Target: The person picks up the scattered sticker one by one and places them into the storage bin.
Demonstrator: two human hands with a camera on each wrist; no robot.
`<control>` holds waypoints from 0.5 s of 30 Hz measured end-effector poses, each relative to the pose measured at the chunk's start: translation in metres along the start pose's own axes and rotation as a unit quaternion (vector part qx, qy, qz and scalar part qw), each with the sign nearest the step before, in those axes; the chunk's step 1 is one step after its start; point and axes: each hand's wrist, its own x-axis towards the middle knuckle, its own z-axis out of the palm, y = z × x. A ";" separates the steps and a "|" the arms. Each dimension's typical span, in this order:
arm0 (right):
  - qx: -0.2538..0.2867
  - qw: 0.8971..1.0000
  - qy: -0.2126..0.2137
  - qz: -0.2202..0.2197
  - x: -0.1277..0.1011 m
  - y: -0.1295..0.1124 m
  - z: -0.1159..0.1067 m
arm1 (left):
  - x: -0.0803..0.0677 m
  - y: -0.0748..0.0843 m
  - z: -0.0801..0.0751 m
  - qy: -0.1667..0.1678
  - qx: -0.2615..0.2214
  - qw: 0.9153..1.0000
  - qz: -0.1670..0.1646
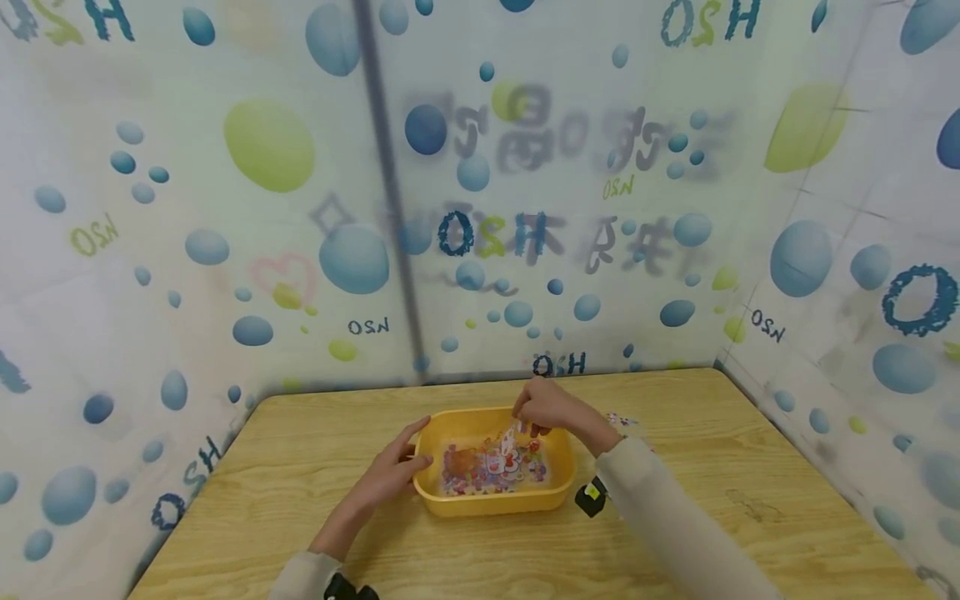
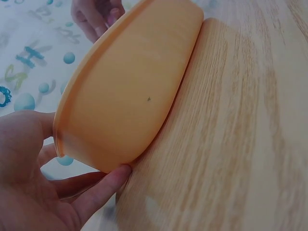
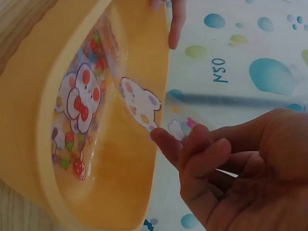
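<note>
A yellow plastic tub point(image 1: 495, 505) stands on the wooden table, with colourful cartoon-printed pieces point(image 1: 491, 468) spread over its bottom. My left hand point(image 1: 393, 461) grips the tub's left end, thumb over the rim and fingers against the outer wall, as the left wrist view also shows. Above the far right part of the tub, my right hand point(image 1: 551, 407) pinches a clear film sticker with a white cartoon animal point(image 3: 139, 100) between its fingertips. The sticker hangs down inside the tub. Below it in the right wrist view lies a white bunny print with a red bow point(image 3: 79, 98).
Small printed bits point(image 1: 621, 419) lie on the wooden table point(image 1: 300, 467) just beyond the right wrist. Pale hanging sheets point(image 1: 555, 183) with blue and green dots stand close behind the table and at both sides. Faint dark marks point(image 1: 752, 505) show on the tabletop at right.
</note>
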 end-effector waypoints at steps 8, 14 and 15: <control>-0.061 0.997 -0.028 0.036 0.007 0.004 0.001 | -0.001 0.002 0.000 0.002 -0.006 1.000 -0.005; -0.109 0.990 -0.043 0.085 0.015 0.006 0.007 | -0.001 0.000 0.001 0.004 -0.004 1.000 -0.005; -0.115 0.988 -0.049 0.094 0.016 0.007 0.009 | 0.000 0.000 0.001 0.004 -0.004 1.000 -0.005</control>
